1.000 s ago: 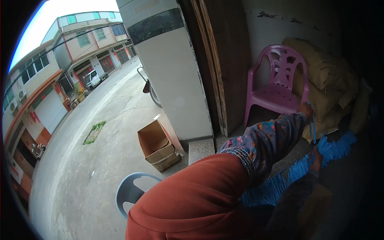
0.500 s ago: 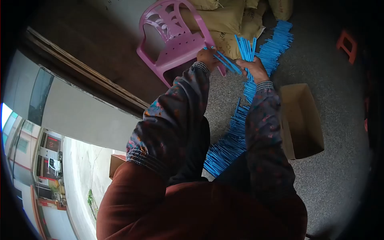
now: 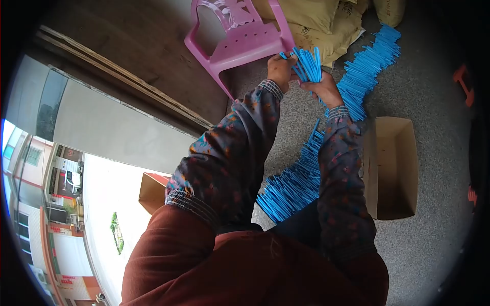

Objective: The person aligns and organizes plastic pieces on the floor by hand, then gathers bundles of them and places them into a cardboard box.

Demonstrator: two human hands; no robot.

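My right hand (image 3: 326, 91) is closed round the lower end of a fanned bundle of thin blue plastic sticks (image 3: 309, 65). Close against it on the left, my left hand (image 3: 282, 70) pinches a few blue sticks whose tips show above its fingers. The two hands nearly touch, and the fingers partly hide where the sticks are held. On the floor beyond my right hand lies a long row of the same blue sticks (image 3: 368, 64). A second heap of blue sticks (image 3: 291, 194) spreads between my forearms, nearer my body.
A pink plastic chair (image 3: 250, 43) stands ahead on the left. Tan sacks (image 3: 326, 25) are piled at the back. An open cardboard box (image 3: 395, 168) sits right of my right forearm. An orange-red object (image 3: 463, 85) is at the far right, another box (image 3: 152, 193) at left.
My hands have come together, and the sticks in my left hand now lie against the bundle in my right. The view has shifted, so the chair and sacks sit further right and higher.
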